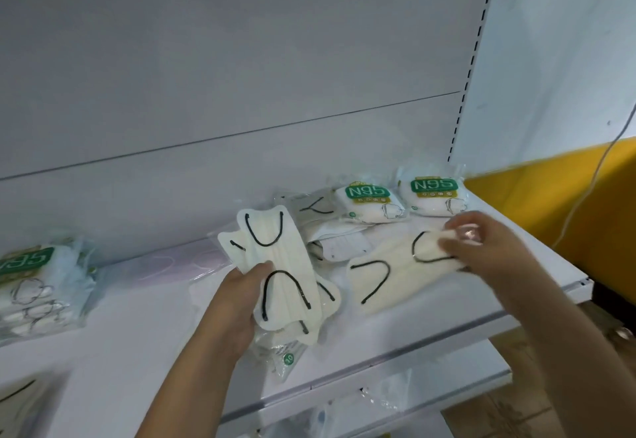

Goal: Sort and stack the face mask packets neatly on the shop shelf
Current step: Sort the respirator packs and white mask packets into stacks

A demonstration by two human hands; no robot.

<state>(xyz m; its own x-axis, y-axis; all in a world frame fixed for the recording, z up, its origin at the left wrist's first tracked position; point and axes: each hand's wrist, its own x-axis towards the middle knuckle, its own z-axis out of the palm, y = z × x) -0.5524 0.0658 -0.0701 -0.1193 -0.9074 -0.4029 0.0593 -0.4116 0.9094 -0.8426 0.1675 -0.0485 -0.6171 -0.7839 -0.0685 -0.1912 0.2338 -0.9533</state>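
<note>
Now, L hand [237, 303] fingers gripping mask bundle [282, 265], R hand [481, 248] pinching 1 mask [395, 272], 2 N95 pkts [370, 205] at shelf [137, 334] back

A white metal shop shelf [137, 317] holds scattered face mask packets. The left hand [237, 303] grips a bunch of cream masks with black ear loops [278, 265]. The right hand [481, 241] pinches another cream mask [389, 272] lying on the shelf. Two green-labelled N95 packets [370, 203] sit far right; a pile of N95 packets [34, 286] lies left.
</note>
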